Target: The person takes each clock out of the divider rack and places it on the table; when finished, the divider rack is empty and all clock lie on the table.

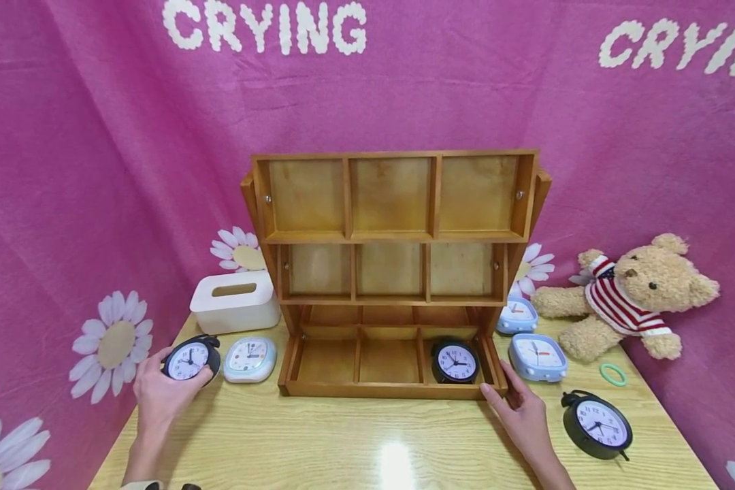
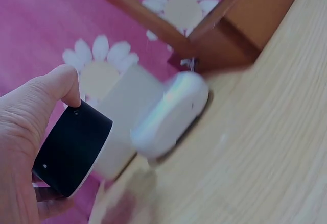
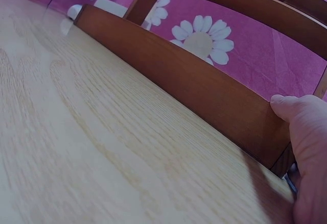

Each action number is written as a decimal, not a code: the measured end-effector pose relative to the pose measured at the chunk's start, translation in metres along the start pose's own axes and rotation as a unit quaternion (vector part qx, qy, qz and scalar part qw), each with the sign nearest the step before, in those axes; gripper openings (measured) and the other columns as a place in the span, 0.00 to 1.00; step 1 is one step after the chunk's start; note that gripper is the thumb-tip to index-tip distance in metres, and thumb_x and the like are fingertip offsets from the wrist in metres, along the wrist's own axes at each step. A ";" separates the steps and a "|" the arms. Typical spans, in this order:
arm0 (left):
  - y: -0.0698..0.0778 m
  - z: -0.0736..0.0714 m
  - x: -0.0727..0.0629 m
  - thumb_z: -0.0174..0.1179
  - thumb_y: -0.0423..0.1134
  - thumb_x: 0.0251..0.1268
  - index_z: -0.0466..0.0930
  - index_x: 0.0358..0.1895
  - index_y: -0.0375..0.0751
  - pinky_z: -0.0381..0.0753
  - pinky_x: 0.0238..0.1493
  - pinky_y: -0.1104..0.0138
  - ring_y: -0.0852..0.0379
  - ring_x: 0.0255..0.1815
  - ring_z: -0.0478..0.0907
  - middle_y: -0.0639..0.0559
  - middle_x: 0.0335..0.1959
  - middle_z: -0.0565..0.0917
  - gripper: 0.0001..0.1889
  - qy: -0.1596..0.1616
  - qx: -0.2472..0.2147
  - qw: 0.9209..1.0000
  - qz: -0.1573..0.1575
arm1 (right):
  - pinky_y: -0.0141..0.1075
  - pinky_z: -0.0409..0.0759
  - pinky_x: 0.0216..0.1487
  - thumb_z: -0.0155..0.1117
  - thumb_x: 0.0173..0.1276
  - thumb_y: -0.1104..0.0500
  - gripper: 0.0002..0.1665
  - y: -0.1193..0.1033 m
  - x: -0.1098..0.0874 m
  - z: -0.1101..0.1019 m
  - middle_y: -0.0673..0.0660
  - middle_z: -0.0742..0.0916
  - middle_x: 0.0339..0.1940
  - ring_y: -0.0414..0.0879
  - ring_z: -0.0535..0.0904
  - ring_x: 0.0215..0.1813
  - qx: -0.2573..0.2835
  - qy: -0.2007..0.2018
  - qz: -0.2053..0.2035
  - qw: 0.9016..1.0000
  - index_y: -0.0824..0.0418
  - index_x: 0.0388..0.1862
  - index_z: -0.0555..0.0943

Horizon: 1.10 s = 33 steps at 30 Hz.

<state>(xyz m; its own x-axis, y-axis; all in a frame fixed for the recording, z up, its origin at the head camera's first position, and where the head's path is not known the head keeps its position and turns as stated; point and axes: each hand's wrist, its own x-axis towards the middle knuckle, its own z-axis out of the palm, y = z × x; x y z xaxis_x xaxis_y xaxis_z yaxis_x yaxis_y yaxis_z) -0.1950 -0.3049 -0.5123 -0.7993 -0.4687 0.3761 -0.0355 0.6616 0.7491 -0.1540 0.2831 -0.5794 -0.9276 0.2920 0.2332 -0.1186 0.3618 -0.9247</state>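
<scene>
Left hand (image 1: 159, 395) is wrapped around a round black clock (image 1: 190, 359) at the table's (image 1: 343, 442) left edge, thumb on top and fingers curled under it, so the clock sits right in the grip, just beside a pale blue clock (image 1: 250, 358). Right hand (image 1: 520, 412) lies with fingers mostly straight against the front right corner of the wooden shelf (image 1: 392, 272), holding nothing. Another black clock (image 1: 456, 361) stands in the shelf's bottom right compartment, just left of those fingers.
</scene>
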 end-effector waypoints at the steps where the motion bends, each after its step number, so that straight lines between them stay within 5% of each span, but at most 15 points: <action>1: -0.003 0.000 0.001 0.79 0.40 0.38 0.77 0.62 0.25 0.67 0.61 0.38 0.27 0.61 0.70 0.26 0.58 0.76 0.42 -0.001 0.003 1.000 -0.004 | 0.14 0.72 0.55 0.74 0.71 0.60 0.40 0.000 0.000 0.000 0.73 0.77 0.71 0.19 0.72 0.57 0.000 0.000 0.001 1.000 0.69 0.77 0.70; 16: -0.036 0.007 0.011 0.79 0.49 0.46 0.69 0.72 0.30 0.73 0.58 0.36 0.28 0.62 0.70 0.27 0.66 0.70 0.48 -0.089 0.087 0.991 -0.058 | 0.15 0.71 0.57 0.73 0.72 0.60 0.40 0.000 0.000 0.000 0.73 0.75 0.73 0.19 0.71 0.59 0.003 -0.007 0.008 1.000 0.68 0.78 0.69; 21: -0.040 0.008 0.014 0.78 0.53 0.46 0.69 0.72 0.33 0.76 0.53 0.36 0.29 0.60 0.72 0.30 0.65 0.72 0.49 -0.109 0.113 0.986 -0.061 | 0.15 0.71 0.57 0.73 0.72 0.61 0.39 0.001 0.000 0.000 0.74 0.75 0.72 0.19 0.72 0.59 0.012 -0.005 0.001 1.000 0.69 0.77 0.69; 33: -0.044 0.008 0.018 0.73 0.51 0.53 0.62 0.77 0.30 0.72 0.61 0.34 0.25 0.68 0.68 0.24 0.72 0.69 0.51 -0.134 0.112 0.982 -0.066 | 0.16 0.73 0.57 0.73 0.71 0.62 0.38 0.003 -0.001 0.000 0.73 0.78 0.70 0.20 0.74 0.58 0.018 0.000 -0.007 1.000 0.67 0.76 0.71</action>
<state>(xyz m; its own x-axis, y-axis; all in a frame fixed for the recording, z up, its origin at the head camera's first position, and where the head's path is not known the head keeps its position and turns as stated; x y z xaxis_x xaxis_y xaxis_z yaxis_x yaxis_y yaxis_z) -0.2125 -0.3378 -0.5426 -0.9070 -0.4082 0.1033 -0.2574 0.7317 0.6312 -0.1531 0.2834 -0.5825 -0.9259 0.2869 0.2458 -0.1436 0.3344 -0.9314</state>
